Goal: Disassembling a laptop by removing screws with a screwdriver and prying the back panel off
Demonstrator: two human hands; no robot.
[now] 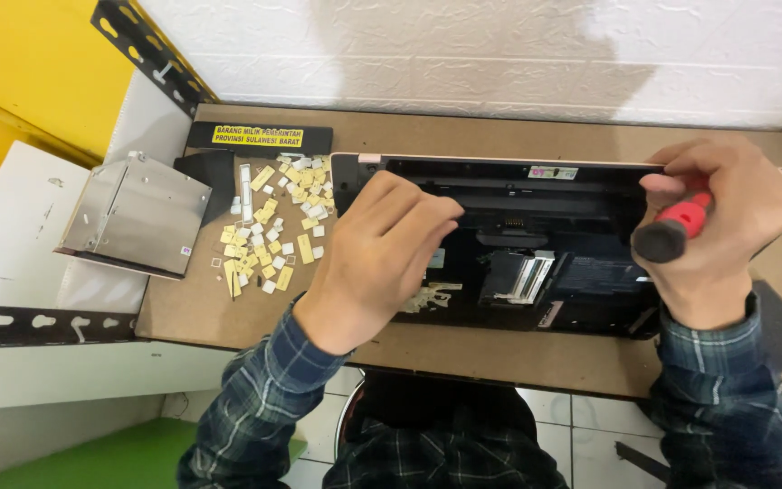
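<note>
While the left hand (pixel 375 258) lies loosely curled, holding nothing, on the opened laptop (pixel 536 249) in the middle of the brown desk (pixel 228 308), the right hand (pixel 717 231) is clenched around a screwdriver (pixel 673 231) at the laptop's right end; small yellow and white stickers (pixel 273 231) lie left of it, beside a silver drive (pixel 138 213)

Silver drive (pixel 138 215), yellow-white chips (pixel 275 231)

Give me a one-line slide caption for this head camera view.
Left hand rests on an opened laptop while the right hand grips a red-handled screwdriver, small yellow and white pieces piled alongside.
</note>
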